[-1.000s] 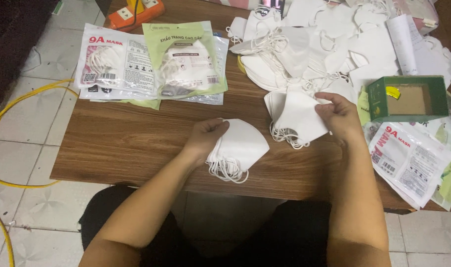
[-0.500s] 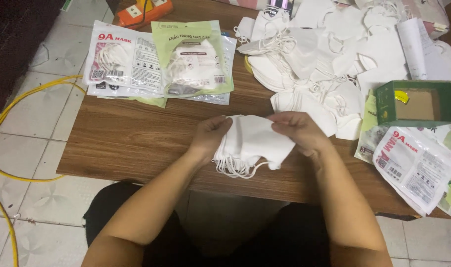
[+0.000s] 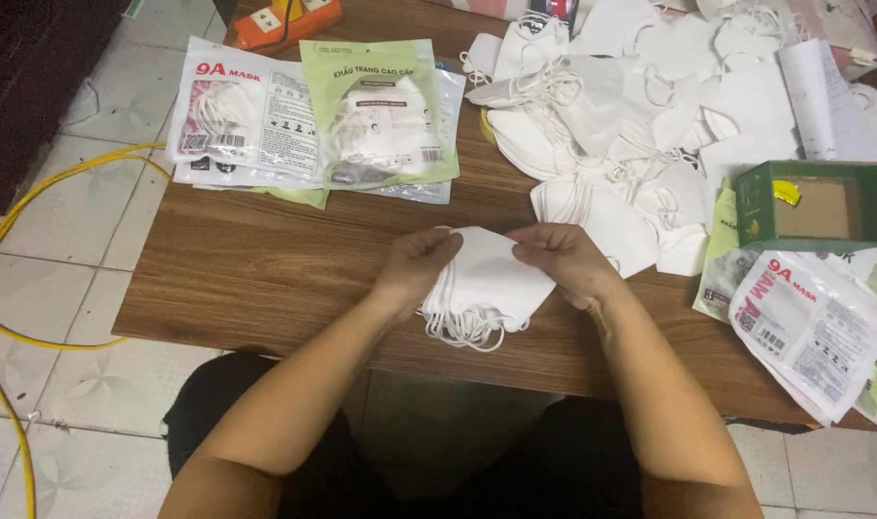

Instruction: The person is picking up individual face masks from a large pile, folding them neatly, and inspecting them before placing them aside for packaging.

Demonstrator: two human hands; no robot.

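I see the left hand point(image 3: 421, 264) and right hand point(image 3: 562, 259) both closed on one stack of white masks point(image 3: 487, 284), pinching its top corners; the stack sits between them, ear loops hanging toward me. Loose mask pile point(image 3: 650, 125) lies beyond the right hand, nearer it than the left, on the desk point(image 3: 265, 259).

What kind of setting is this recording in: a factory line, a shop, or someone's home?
Probably a home or small workshop packing face masks by hand: a wooden table on tiled floor, a heap of loose white masks, and packaged masks beside it.
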